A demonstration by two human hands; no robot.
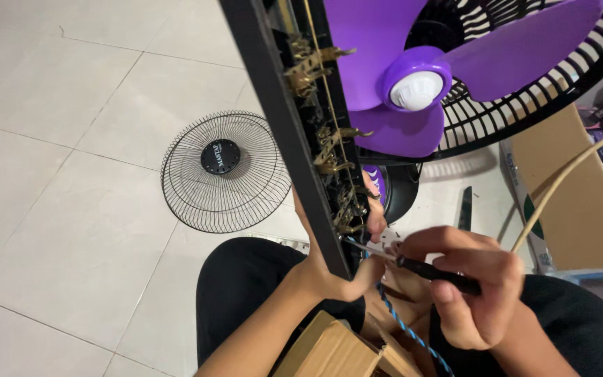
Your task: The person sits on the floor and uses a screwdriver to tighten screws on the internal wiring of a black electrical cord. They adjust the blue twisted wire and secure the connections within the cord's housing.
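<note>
The long black panel (294, 132) runs as a slanted bar from the top middle of the view down to the person's lap, and everything else is best placed against it. Its long axis goes from upper left to lower right, and along its right-hand face sit several brass clips (329, 150), one below the other. The left hand (329, 269) grips the panel at its lower end — fingers wrapped closed around the edge, thumb on the near side, the other fingertips showing on the far side beside the lowest clip. The right hand (465, 290) lies just right of the panel's lower end, fingers curled shut around the dark handle of a screwdriver (434, 271). The tool's long axis lies nearly crosswise to the panel: handle to the right in the fist, thin metal shaft pointing left and slightly up, its tip at or touching the panel's face just below the lowest clip — whether it has seated on anything cannot be told. So the working spot lies left of the right fingers, at the shaft's end, and right beside the left hand, which is the nearer of the two. A twisted blue-and-black wire (403, 324) hangs down from the panel's lower end between the hands. Behind the panel, to its right, stands a fan with purple blades (413, 77); to its left, a round wire fan guard (225, 171) lies flat on the tiled floor (57, 153).
</note>
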